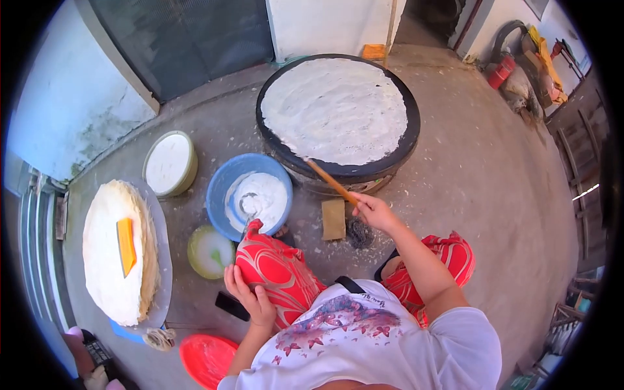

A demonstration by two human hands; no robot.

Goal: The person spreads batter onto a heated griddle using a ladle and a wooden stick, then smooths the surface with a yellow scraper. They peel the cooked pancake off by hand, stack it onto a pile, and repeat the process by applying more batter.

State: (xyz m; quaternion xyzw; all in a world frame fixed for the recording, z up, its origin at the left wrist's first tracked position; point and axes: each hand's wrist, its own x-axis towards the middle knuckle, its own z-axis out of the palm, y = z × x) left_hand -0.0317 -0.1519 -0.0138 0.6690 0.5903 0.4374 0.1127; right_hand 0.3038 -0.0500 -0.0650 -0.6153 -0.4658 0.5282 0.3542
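Right hand (373, 212): fingers clamped on wooden stick (333, 182), its tip at the near-left edge of white sheet (335, 107) on round black griddle (413, 123), far side. Left hand (253, 300): fingers apart, resting on patterned trousers (276, 268). Best kept: stick low, nearly flat, light pressure; digging in could tear the thin sheet.

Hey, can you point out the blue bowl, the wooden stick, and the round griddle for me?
Blue bowl (281, 177): head view, rim.
Wooden stick (330, 181): head view, shaft.
Round griddle (414, 120): head view, dark edge.
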